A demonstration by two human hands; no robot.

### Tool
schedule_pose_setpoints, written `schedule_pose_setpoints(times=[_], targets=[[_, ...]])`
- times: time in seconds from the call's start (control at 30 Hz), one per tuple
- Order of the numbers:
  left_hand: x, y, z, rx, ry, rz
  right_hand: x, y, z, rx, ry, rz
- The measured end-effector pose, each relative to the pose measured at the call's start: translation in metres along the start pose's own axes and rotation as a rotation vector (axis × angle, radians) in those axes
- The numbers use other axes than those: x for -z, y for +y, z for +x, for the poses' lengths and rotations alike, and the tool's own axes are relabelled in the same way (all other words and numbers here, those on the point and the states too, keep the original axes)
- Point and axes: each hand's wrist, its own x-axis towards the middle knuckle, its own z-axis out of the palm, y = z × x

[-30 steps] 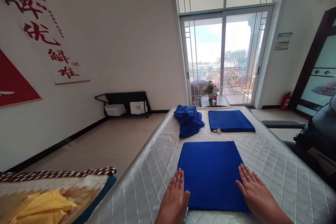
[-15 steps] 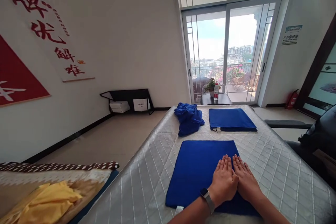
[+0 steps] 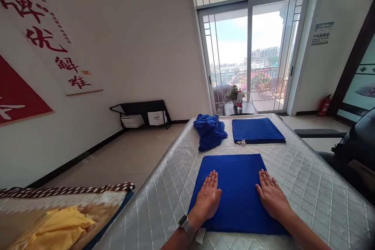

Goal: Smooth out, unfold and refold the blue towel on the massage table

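A flat, folded blue cloth lies in front of me on a silver quilted cover. My left hand rests palm down on the cloth's left part, fingers stretched out. Along the right edge lies my right hand, also flat with its fingers extended. Neither hand holds anything. A white label sticks out at the cloth's near left corner. Farther back are a stack of folded blue cloth with tags and a crumpled blue cloth to its left.
A yellow cloth lies on a patterned blanket at the lower left. Beyond the far edge stands a small dark table with a bottle and a plant. A black chair is at the right.
My left hand has slid left across the cloth, away from my right hand, which stays near the right edge. The hands were side by side before. The view has shifted slightly.
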Motion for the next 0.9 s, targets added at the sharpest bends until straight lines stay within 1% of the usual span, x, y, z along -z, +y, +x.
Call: schedule_pose_setpoints(times=[0.1,0.17,0.23,0.37,0.47,0.57,0.67,0.77,0.83,0.9], targets=[[0.005,-0.025,-0.012,0.098,0.004,0.003,0.002,-0.001,0.0,-0.004,-0.01,-0.018],[0.005,-0.033,-0.016,0.124,0.026,-0.002,0.004,-0.002,-0.001,-0.008,-0.025,-0.018],[0.004,-0.035,-0.018,0.129,0.047,-0.002,0.006,-0.002,-0.001,-0.017,-0.049,-0.015],[-0.001,-0.035,-0.017,0.127,0.061,0.013,0.016,-0.002,0.005,-0.002,-0.097,-0.04],[-0.005,-0.037,-0.015,0.122,0.074,0.01,0.026,-0.006,0.018,0.015,-0.104,-0.045],[-0.007,-0.04,-0.015,0.111,0.088,0.005,0.031,-0.011,0.034,-0.013,-0.108,-0.031],[-0.005,-0.039,-0.016,0.101,0.087,0.007,0.023,-0.011,0.043,-0.042,-0.106,-0.027],[0.001,-0.035,-0.014,0.141,0.042,0.028,0.012,-0.008,0.044,-0.045,-0.097,-0.037],[0.008,-0.029,-0.01,0.164,0.032,0.039,0.007,-0.005,0.044,-0.032,-0.098,-0.05],[0.015,-0.016,-0.002,0.134,0.04,0.031,0.005,-0.004,0.044,-0.026,-0.097,-0.064]])
